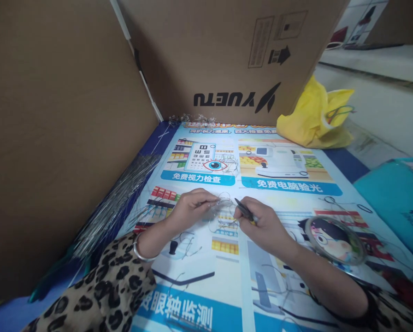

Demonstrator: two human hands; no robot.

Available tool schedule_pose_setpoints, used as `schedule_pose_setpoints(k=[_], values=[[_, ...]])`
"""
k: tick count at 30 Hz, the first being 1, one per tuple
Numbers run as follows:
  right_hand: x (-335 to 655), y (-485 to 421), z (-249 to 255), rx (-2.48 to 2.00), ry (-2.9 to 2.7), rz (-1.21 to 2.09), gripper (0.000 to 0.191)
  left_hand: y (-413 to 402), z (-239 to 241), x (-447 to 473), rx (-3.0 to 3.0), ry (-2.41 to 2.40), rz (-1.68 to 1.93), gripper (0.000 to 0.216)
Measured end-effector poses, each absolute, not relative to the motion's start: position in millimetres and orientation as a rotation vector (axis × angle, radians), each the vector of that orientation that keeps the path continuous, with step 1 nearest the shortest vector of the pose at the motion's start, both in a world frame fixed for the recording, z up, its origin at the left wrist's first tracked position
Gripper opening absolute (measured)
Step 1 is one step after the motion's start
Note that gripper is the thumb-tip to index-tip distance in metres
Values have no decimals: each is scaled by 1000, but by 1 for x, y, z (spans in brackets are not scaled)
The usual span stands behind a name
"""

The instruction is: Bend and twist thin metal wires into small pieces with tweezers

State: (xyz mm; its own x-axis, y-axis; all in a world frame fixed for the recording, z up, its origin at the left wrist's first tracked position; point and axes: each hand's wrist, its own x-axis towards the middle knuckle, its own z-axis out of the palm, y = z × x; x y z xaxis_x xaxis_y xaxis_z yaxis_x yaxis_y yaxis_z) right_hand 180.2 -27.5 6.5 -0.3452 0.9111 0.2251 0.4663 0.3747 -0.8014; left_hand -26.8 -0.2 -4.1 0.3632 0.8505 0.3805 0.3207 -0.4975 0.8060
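Note:
My left hand point(191, 210) is pinched on a piece of thin wire point(223, 201) bent into loops, above the middle of the printed sheet. Close to its right, my right hand point(263, 225) grips a small dark-tipped pair of pliers point(244, 209), tip pointing up and left towards the wire. Whether the pliers' jaws touch the wire cannot be made out. More bent wire point(229, 163) lies on the sheet just beyond my hands. A bundle of straight thin wires point(115, 205) rests to the left of my left arm.
Cardboard panels point(223, 55) stand along the back and left side. A yellow plastic bag point(308, 122) sits at the back right. A teal bag point(396, 203) and a roll of clear tape point(308, 228) are on the right. Curled wire pieces point(199, 121) lie by the back panel.

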Motion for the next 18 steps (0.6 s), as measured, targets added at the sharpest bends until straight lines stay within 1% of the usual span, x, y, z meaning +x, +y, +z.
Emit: schedule_pose_setpoints(k=[18], values=[[181, -30, 5, -1123, -1975, 862, 17, -2, -3, -28, 2055, 974, 1028, 15]])
